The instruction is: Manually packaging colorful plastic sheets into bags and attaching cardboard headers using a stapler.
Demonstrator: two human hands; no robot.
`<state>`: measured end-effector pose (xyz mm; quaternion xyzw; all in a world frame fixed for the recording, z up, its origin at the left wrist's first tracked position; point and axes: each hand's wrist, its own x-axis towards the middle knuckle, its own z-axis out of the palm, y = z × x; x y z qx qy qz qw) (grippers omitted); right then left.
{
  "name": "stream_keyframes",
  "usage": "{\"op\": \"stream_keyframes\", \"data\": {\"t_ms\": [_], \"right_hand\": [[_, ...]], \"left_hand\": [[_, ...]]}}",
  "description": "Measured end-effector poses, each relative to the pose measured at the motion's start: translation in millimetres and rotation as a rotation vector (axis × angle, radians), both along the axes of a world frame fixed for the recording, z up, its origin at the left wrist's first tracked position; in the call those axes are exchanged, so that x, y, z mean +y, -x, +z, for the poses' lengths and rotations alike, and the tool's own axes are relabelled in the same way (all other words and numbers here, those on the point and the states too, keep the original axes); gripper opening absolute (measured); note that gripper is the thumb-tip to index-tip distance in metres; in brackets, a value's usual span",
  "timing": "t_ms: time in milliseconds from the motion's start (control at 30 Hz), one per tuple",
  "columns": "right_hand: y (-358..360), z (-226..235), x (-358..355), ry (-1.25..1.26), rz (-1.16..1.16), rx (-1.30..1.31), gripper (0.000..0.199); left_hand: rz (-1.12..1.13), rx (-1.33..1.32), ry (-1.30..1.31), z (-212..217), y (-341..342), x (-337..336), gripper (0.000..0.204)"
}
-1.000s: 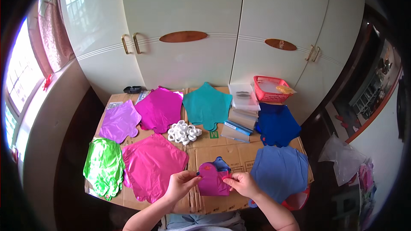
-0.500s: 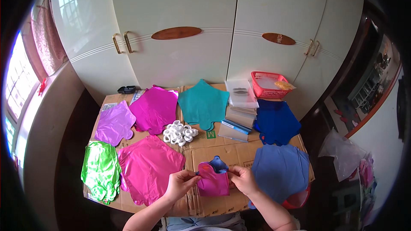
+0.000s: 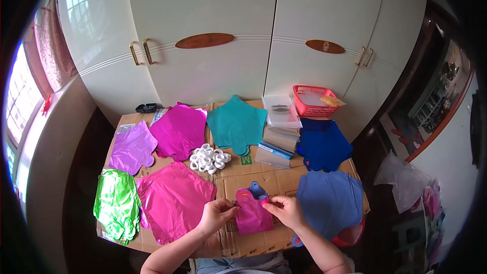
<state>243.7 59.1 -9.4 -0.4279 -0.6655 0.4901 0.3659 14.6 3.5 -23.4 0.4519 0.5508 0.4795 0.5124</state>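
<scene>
Between my hands is a small folded bundle of foil sheets [image 3: 255,217], magenta outside with a blue layer showing at its top; it looks like flat foil balloons. My left hand [image 3: 218,214] pinches its left edge between thumb and fingers. At the upper right edge, my right hand [image 3: 287,212] pinches the bundle in the same way. Left of my left hand lies a large pink foil sheet [image 3: 175,200]. A stack of periwinkle-blue foil sheets [image 3: 329,203] lies just beyond my right hand. White ribbon rolls [image 3: 209,159] form a heap behind the bundle.
Cardboard [image 3: 238,182] covers the table. Around it lie foil stacks: green [image 3: 116,203], lilac [image 3: 133,147], magenta [image 3: 178,129], teal [image 3: 237,124] and dark blue [image 3: 324,144]. Clear packets [image 3: 282,111] and a red basket [image 3: 314,104] stand at the back, before a white cabinet [image 3: 203,5].
My right hand has shifted from beside the bundle onto its upper right edge. The bundle's blue layer now shows less on the right. The whole view has slid slightly.
</scene>
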Motion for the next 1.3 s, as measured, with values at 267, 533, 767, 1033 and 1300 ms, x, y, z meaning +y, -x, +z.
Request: {"op": "stream_keyframes", "data": {"t_ms": [267,533,767,1033,1300], "right_hand": [[2.5,-9.0,8.6,0.179,0.012,0.233,0.021],[-5.9,7.0,31.4,0.46,0.218,0.059,0.015],[-4.9,-16.6,60.0,0.215,0.284,-0.286,0.016],[1.7,-14.0,62.4,-0.239,0.244,-0.39,0.013],[0.1,-25.0,70.1,-0.583,0.294,-0.368,0.006]], "left_hand": [[-0.037,-0.146,0.134,4.4,-1.0,5.1,0.014],[-0.135,-0.056,0.197,6.1,3.4,12.8,0.014],[-0.264,0.403,0.179,19.7,11.7,37.4,0.027],[-0.321,0.652,-0.032,10.9,13.9,47.0,0.018],[-0.389,1.254,-0.718,9.6,-4.3,19.4,0.011]]}}
